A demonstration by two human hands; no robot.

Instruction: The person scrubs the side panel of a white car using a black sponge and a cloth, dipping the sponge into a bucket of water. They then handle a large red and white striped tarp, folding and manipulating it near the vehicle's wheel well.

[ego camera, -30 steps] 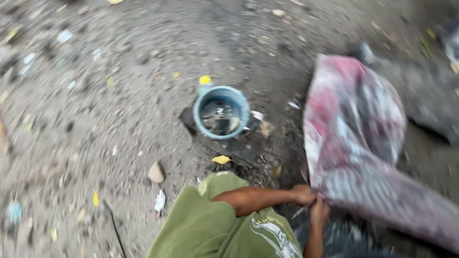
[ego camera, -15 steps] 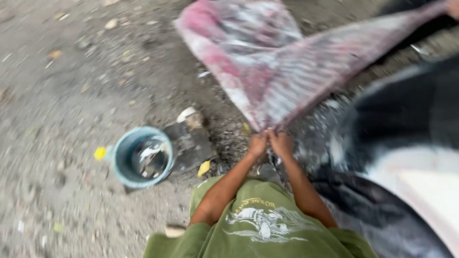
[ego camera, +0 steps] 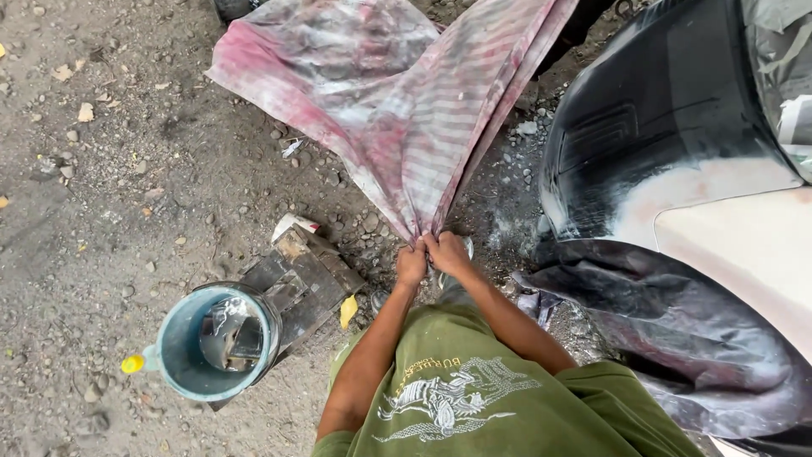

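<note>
Both hands, left hand (ego camera: pixel 412 265) and right hand (ego camera: pixel 447 252), pinch the pink striped cloth (ego camera: pixel 406 101) mid-frame; blue bucket (ego camera: pixel 216 343) lower left.

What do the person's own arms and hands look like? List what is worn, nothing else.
Left hand and right hand are bare: no gloves seen. Both forearms are uncovered, with no sleeves reaching them. The green garment below them carries a pale printed graphic.

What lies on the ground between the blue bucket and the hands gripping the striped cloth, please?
In the head view, a dark wooden block lies between the blue bucket and the hands, with a yellow leaf beside it.
</note>
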